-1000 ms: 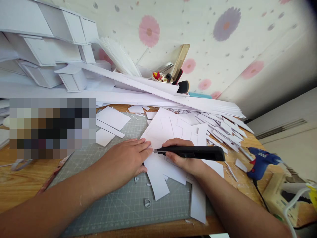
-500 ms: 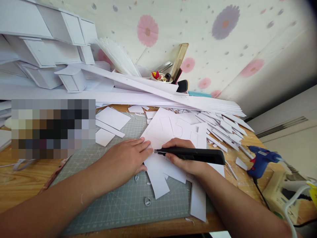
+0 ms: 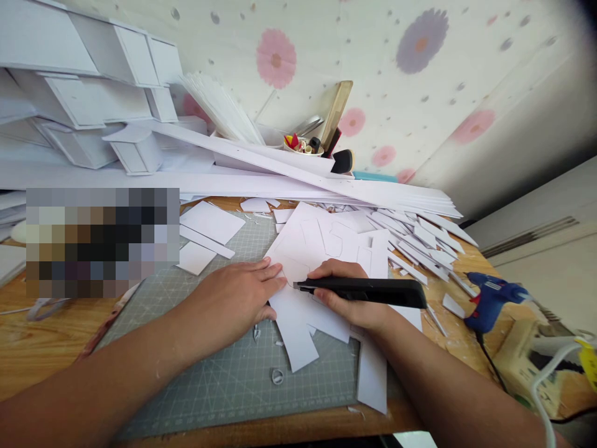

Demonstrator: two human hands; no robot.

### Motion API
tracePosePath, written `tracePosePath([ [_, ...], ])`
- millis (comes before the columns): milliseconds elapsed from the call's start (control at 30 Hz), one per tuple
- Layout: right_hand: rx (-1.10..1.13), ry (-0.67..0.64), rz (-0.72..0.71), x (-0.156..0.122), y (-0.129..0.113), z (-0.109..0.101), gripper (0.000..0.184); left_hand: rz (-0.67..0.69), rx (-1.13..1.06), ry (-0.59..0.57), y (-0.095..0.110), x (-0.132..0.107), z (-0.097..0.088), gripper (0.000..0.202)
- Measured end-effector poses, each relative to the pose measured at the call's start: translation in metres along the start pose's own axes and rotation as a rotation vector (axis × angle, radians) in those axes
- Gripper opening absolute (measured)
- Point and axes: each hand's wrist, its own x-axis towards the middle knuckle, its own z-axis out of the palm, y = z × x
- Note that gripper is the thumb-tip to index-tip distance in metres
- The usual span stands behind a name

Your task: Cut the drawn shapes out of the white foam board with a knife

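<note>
A black utility knife (image 3: 373, 292) lies in the grip of my right hand (image 3: 342, 292), its blade tip pointing left at a white foam board sheet (image 3: 293, 249). Thin outlines mark that sheet, and some of its shapes are cut through. My left hand (image 3: 247, 286) rests flat on the sheet's left edge, fingers stretched toward the blade and close to it. Under the sheet lies a grey-green cutting mat (image 3: 224, 379) with grid lines. A white strip (image 3: 298, 348) sticks out below the sheet, and another white piece (image 3: 372, 379) overhangs the mat's lower right.
Cut white offcuts (image 3: 424, 239) are heaped at the right. A blue glue gun (image 3: 492, 302) and a power strip (image 3: 527, 367) lie beyond my right arm. Long white boards (image 3: 280, 186) and a white model (image 3: 84, 93) line the back. A blurred patch covers the left side.
The knife and my right hand have shifted very slightly to the right, the blade tip a little farther from my left fingers. My left hand stays on the sheet.
</note>
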Motion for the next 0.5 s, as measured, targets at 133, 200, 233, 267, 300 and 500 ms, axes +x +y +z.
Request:
tracePosePath([
  [133, -0.001, 0.005, 0.000, -0.0008, -0.0023, -0.0016, 0.016, 0.003, 0.029, -0.014, -0.0002, -0.0001, -0.0005, 0.046],
  [200, -0.010, 0.006, -0.002, -0.0007, -0.0044, -0.0024, 0.016, 0.010, 0.035, -0.013, -0.0014, 0.0001, 0.0010, 0.046],
  [233, -0.013, 0.007, -0.006, -0.0006, -0.0051, -0.0027, 0.016, 0.013, 0.032, -0.008, -0.0023, 0.0003, 0.0021, 0.046],
  [267, -0.016, 0.010, -0.011, -0.0006, -0.0054, -0.0029, 0.015, 0.017, 0.025, 0.000, -0.0033, 0.0007, 0.0034, 0.046],
  [300, -0.017, 0.016, -0.020, -0.0006, -0.0053, -0.0029, 0.015, 0.021, 0.016, 0.010, -0.0042, 0.0010, 0.0046, 0.046],
  [500, -0.007, 0.041, -0.080, -0.0034, 0.0005, -0.0026, 0.018, 0.021, 0.000, 0.025, -0.0058, 0.0017, 0.0060, 0.044],
])
